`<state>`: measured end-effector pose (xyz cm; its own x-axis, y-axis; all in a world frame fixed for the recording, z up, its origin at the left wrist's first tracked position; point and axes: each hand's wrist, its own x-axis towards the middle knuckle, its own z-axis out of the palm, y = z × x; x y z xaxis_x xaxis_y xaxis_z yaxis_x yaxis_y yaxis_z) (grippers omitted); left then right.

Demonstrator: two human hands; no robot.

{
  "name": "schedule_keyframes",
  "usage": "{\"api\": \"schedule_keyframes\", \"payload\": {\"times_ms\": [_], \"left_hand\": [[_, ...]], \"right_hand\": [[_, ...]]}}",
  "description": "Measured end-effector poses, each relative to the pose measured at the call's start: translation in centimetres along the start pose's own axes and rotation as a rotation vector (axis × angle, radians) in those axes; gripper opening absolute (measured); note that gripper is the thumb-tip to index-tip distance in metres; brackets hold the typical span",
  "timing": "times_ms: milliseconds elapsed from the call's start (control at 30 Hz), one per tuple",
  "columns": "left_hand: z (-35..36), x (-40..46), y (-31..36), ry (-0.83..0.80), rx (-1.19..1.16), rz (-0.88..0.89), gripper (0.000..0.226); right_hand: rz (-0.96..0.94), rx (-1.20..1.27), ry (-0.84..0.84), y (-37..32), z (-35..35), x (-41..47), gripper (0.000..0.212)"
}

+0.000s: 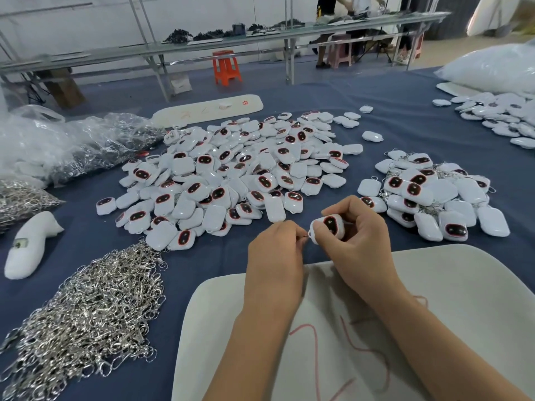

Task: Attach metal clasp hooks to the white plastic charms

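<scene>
My right hand (357,241) grips a white plastic charm (328,228) with a dark red-rimmed face, just above the blue table. My left hand (275,253) pinches a small metal clasp hook (304,235) at the charm's left end; most of the hook is hidden by my fingers. A big heap of loose charms (231,175) lies beyond my hands. A smaller pile of charms with hooks on them (434,198) sits at the right. A mound of silver clasp hooks (86,314) lies at the lower left.
A cream board (434,314) with red scribbles lies under my forearms. Clear bags of hooks (72,146) and a white moulded part (29,244) sit at the left. More charms (498,117) and a white bag (492,68) are far right. A second board (208,110) lies behind the heap.
</scene>
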<state>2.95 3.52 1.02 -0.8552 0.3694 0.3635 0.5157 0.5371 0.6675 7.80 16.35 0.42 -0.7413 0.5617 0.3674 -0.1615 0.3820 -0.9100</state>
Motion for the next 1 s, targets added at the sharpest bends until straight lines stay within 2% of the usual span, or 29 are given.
{"api": "schedule_keyframes", "payload": {"times_ms": [167,233,300,367,467,533,667,800,1000], "left_hand": [[0.4,-0.4,0.8,0.038,0.190,0.134,0.017],[0.7,-0.6,0.9,0.088,0.223,0.136,0.021],[1.2,-0.6,0.5,0.121,0.110,0.036,0.019],[1.4,-0.5,0.2,0.119,-0.119,-0.112,0.020],[1.1,-0.1,0.3,0.112,-0.445,-0.177,0.032],[0.9,0.3,0.1,0.086,-0.571,-0.191,0.035],[0.5,0.5,-0.3,-0.002,-0.700,-0.187,0.024],[0.1,0.6,-0.3,-0.052,-0.826,-0.211,0.022],[0.5,0.5,-0.5,0.028,-0.636,-0.151,0.015]], "right_hand": [[-0.043,-0.051,0.064,-0.1,0.6,-0.5,0.020],[-0.057,-0.067,0.088,-0.2,1.0,-0.8,0.021],[-0.055,-0.065,0.098,-0.2,1.4,-0.9,0.020],[0.022,0.022,0.073,-0.1,1.5,-0.7,0.017],[0.197,0.329,0.001,-0.1,1.1,-0.2,0.013],[0.261,0.512,-0.032,-0.2,0.7,0.1,0.020],[0.332,0.715,-0.072,-0.2,0.4,0.6,0.019],[0.361,0.768,-0.093,0.0,0.4,0.7,0.010],[0.352,0.687,-0.085,0.2,0.7,0.6,0.017]]}}
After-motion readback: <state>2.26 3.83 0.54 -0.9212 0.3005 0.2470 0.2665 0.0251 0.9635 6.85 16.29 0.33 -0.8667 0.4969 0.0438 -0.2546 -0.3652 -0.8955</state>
